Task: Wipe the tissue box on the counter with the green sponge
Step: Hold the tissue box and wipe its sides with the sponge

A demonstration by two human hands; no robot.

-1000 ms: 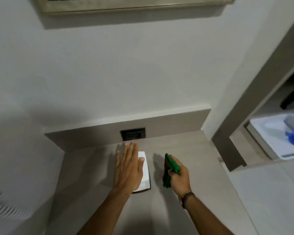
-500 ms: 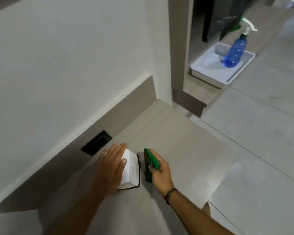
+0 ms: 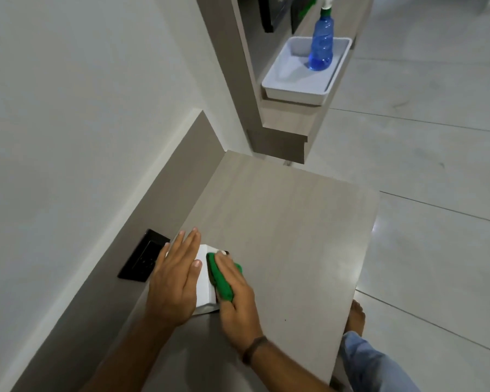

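A small white tissue box [image 3: 205, 281] sits on the wood-grain counter [image 3: 289, 239], close to the back wall. My left hand [image 3: 176, 281] lies flat on top of the box, fingers together, covering most of its lid. My right hand [image 3: 234, 298] grips the green sponge [image 3: 219, 281] and presses it against the box's right side. A dark band circles my right wrist.
A black wall socket [image 3: 143, 260] sits in the backsplash just left of the box. Beyond the counter, a lower shelf holds a white tray [image 3: 292, 83] with a blue spray bottle [image 3: 321, 43]. Tiled floor, my bare foot [image 3: 355, 316] and my jeans leg lie to the right.
My right hand has moved left, bringing the green sponge from beside the box into contact with its right side. The view has swung right and down. My left hand has stayed on the box.
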